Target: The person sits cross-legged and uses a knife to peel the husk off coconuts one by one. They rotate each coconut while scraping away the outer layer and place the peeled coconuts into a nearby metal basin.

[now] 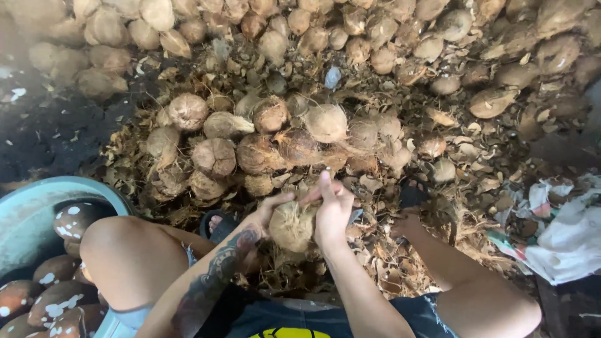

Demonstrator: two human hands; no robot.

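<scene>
Head view — two hands (313, 216), one husked coconut (292, 225)

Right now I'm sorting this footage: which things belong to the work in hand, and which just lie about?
In hand:
left hand
right hand
fibrous coconut
coconut pile
tub of peeled coconuts

Lying about:
husk scraps
crumpled cloth
sandals

Both forearms reach forward between the bent bare knees, wrists close together. The tattooed left hand (268, 209) cups from the side, fingers curled. The right hand (332, 209) grips from above, thumb raised.
</scene>
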